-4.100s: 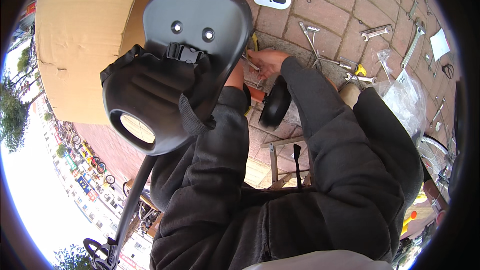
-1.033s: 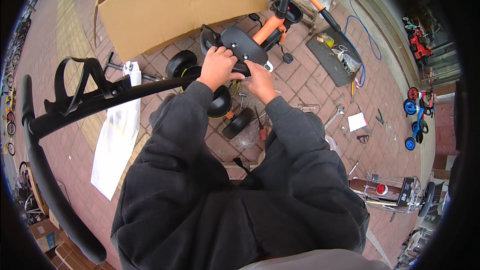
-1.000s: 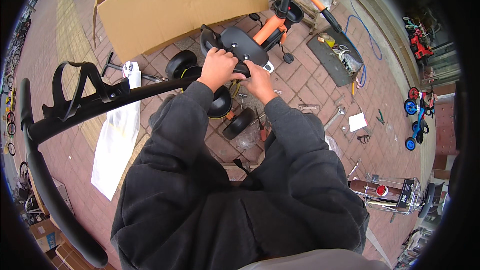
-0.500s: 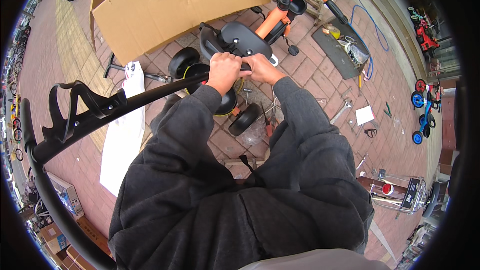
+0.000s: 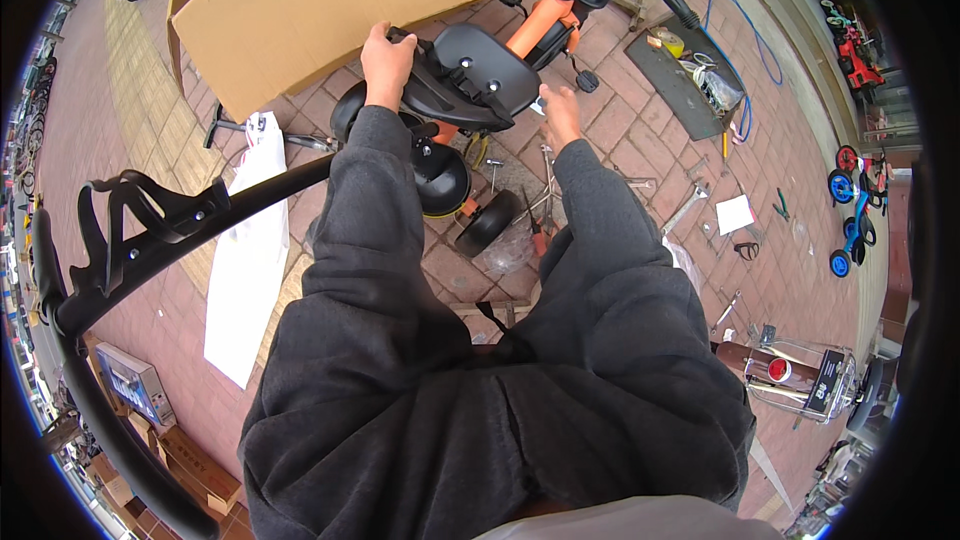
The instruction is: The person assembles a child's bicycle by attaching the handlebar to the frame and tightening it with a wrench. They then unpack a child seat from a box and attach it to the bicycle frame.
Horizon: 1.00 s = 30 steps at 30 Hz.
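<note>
An orange and black child's tricycle (image 5: 545,25) stands on the brick paving in front of me. My left hand (image 5: 386,52) grips the left edge of its black plastic seat (image 5: 470,75). At the seat's right edge my right hand (image 5: 558,112) hovers with its fingers apart and nothing in it. Black wheels (image 5: 487,223) sit below the seat. A long black push handle with a bottle cage (image 5: 140,230) runs from under my left arm toward the lower left.
A big open cardboard box (image 5: 320,0) lies behind the tricycle. White plastic sheet (image 5: 245,260) lies on the left. Wrenches and small parts (image 5: 690,205) are scattered on the right, beside a dark tool mat (image 5: 685,85). Small bikes (image 5: 845,190) stand at far right.
My hands have spread apart: the left has moved to the seat's left edge, the right has come off to the seat's right side. The view has shifted toward the tricycle.
</note>
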Motion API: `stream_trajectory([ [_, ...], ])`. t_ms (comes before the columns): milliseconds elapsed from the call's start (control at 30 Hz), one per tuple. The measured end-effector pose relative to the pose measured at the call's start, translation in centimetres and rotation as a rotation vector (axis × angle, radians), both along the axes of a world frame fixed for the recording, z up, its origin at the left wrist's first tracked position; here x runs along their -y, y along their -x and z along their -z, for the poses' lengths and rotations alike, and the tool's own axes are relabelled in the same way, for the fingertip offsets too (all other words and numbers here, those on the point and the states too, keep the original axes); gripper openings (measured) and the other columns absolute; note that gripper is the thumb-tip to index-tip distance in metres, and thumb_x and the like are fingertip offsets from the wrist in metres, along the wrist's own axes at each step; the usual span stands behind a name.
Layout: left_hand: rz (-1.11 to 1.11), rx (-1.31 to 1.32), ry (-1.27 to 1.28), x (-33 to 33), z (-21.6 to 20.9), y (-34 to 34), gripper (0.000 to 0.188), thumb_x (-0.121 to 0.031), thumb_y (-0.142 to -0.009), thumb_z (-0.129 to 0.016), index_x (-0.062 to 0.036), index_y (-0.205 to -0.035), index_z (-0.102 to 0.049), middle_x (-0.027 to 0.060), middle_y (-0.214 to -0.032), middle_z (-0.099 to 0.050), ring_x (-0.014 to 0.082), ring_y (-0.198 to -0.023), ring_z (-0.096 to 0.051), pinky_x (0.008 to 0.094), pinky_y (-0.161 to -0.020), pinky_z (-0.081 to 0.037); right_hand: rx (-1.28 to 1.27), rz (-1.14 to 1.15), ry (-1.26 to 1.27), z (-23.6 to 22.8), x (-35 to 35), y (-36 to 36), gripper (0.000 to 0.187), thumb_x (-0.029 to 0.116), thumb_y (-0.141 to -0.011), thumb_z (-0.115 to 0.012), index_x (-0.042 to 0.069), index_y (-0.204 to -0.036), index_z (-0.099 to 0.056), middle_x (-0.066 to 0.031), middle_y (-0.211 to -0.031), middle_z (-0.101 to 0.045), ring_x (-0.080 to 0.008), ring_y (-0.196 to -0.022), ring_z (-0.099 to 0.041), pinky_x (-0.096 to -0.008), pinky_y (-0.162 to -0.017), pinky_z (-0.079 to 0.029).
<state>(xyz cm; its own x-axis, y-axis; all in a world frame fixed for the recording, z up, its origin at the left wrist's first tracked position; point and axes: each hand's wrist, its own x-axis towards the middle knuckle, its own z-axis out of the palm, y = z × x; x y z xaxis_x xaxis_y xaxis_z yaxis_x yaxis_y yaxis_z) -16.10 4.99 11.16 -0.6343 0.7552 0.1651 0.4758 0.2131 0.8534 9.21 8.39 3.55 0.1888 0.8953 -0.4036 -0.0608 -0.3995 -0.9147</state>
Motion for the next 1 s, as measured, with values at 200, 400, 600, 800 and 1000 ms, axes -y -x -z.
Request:
stream_trajectory([
  [200,0.335,-0.286,0.249,-1.4,0.5,1.8,0.047,-0.018,-0.065,-0.072,-0.0035,-0.109,-0.061,0.0202,-0.101,-0.062,0.0329,-0.097,-0.059,0.0371,-0.086,-0.046,-0.333,-0.036,-0.021,3.5,0.0,3.7,0.046,0.024,-0.086,-0.057,0.0,-0.122,-0.041,-0.013,-0.113,-0.054,-0.0242,-0.098,-0.055,-0.0387,-0.079,-0.045],
  [400,0.308,-0.384,0.274,-0.3,-0.7,0.6,0.038,-0.012,-0.066,-0.068,-0.005,-0.103,-0.065,0.0209,-0.096,-0.063,0.0338,-0.093,-0.06,0.0382,-0.084,-0.048,0.12,0.268,-0.246,5.4,-0.5,5.8,0.026,0.016,-0.084,-0.057,-0.005,-0.099,-0.059,-0.0147,-0.091,-0.064,-0.0238,-0.081,-0.061,-0.0344,-0.074,-0.045],
  [600,0.288,-0.482,0.265,0.4,-0.6,-0.2,0.037,-0.01,-0.066,-0.063,-0.005,-0.103,-0.065,0.0213,-0.093,-0.063,0.0349,-0.09,-0.06,0.039,-0.083,-0.047,0.19,0.251,-0.251,5.9,-1.1,5.5,0.027,0.018,-0.082,-0.058,-0.005,-0.096,-0.061,-0.019,-0.089,-0.064,-0.0316,-0.081,-0.062,-0.0375,-0.074,-0.046],
  [800,0.261,-0.446,0.32,0.8,-0.5,-0.4,0.041,-0.012,-0.067,-0.064,-0.0059,-0.107,-0.063,0.0213,-0.094,-0.063,0.0347,-0.091,-0.06,0.0389,-0.084,-0.047,0.28,0.2,-0.289,6.5,-1.8,5.1,0.031,0.021,-0.081,-0.06,-0.007,-0.092,-0.06,-0.0242,-0.088,-0.063,-0.037,-0.083,-0.061,-0.0411,-0.076,-0.045],
  [1000,0.218,-0.35,0.285,0.3,-0.2,0.2,0.037,-0.013,-0.068,-0.059,-0.0077,-0.105,-0.064,0.02,-0.101,-0.062,0.0337,-0.097,-0.059,0.0394,-0.087,-0.046,0.207,0.027,-0.122,6.6,-2.9,4.5,0.046,0.028,-0.079,-0.062,-0.009,-0.105,-0.053,-0.0259,-0.1,-0.059,-0.0367,-0.094,-0.058,-0.0389,-0.082,-0.043],
])
